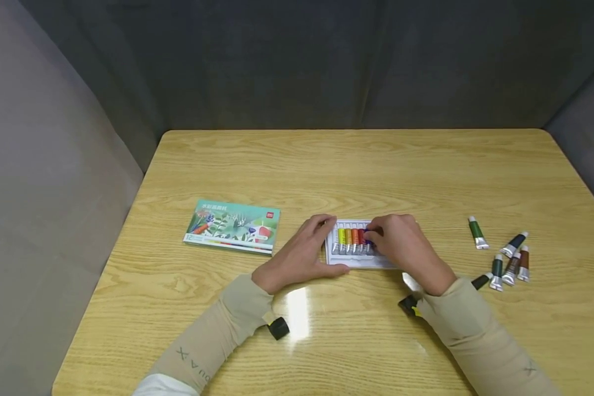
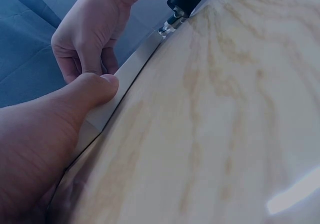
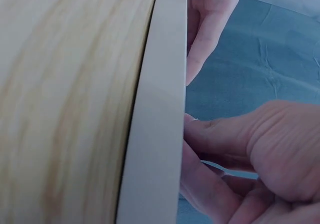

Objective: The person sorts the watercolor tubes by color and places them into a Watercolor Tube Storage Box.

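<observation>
A white tray (image 1: pixel 358 262) of paint tubes lies on the table in the head view. My left hand (image 1: pixel 301 257) grips its left end, the thumb along the front edge and the fingers toward the back. Inside the tray, a row of tubes runs from yellow (image 1: pixel 341 237) through orange (image 1: pixel 355 237) to red (image 1: pixel 361 236). Beside the red one, my right hand (image 1: pixel 407 245) pinches a purple-blue tube (image 1: pixel 368 236), mostly hidden by the fingers. Both wrist views show the tray's white side wall (image 3: pixel 155 119); it hides the tubes and the right fingertips.
Loose tubes lie to the right: a green one (image 1: pixel 477 233) apart, a dark blue one (image 1: pixel 515 244), a brown one (image 1: pixel 523 264) and several other dark ones, one partly behind the right sleeve. A flat teal paint box (image 1: pixel 235 224) lies left of the tray.
</observation>
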Motion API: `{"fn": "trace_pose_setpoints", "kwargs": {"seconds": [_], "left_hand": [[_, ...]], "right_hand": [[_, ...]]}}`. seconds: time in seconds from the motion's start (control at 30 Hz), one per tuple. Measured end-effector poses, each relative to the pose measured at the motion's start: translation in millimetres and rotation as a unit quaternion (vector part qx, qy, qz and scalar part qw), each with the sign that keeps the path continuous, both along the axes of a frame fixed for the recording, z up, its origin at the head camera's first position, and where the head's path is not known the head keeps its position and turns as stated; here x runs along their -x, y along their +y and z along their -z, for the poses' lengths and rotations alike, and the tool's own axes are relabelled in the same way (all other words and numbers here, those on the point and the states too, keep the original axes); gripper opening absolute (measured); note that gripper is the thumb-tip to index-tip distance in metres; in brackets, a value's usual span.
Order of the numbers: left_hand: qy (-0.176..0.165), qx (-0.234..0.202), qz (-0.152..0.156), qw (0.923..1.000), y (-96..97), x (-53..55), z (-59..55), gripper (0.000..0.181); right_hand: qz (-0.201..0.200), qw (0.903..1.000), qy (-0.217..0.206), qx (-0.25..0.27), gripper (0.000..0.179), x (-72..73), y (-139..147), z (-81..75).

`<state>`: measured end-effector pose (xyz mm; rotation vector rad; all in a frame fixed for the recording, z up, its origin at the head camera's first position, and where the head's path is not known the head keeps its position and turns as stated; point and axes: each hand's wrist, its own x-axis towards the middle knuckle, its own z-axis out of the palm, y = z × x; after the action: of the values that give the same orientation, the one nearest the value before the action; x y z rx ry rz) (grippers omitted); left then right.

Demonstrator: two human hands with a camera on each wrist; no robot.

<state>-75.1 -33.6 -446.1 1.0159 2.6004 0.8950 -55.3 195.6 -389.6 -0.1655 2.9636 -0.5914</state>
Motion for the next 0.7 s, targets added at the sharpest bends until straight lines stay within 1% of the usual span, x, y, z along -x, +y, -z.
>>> {"fn": "trace_pose_setpoints", "kwargs": {"seconds": [0.2, 0.33, 0.5, 0.6, 0.7], "left_hand": [[-0.004, 0.001, -0.001, 1.0, -0.3, -0.1, 0.5, 0.109], [-0.006, 0.003, -0.004, 1.0, -0.7, 0.2, 0.0, 0.109], [-0.003, 0.001, -0.005, 1.0, -0.5, 0.4, 0.0, 0.109], [-0.001, -0.004, -0.003, 1.0, -0.3, 0.3, 0.4, 0.109], [-0.002, -0.01, -0.003, 0.9999, -0.6, 0.0, 0.8, 0.108]], "right_hand": [[0.003, 0.9999, -0.009, -0.007, 0.02, 0.0, -1, -0.7], [-0.004, 0.9998, -0.012, -0.014, 0.024, 0.6, 1, -2.8], [-0.012, 0.9997, -0.022, -0.002, 0.027, 0.9, 9, -9.4], [-0.003, 0.9995, -0.028, 0.013, 0.028, 1.5, 15, -14.9], [0.017, 0.9991, -0.03, 0.024, 0.028, 2.4, 23, -20.3]]}}
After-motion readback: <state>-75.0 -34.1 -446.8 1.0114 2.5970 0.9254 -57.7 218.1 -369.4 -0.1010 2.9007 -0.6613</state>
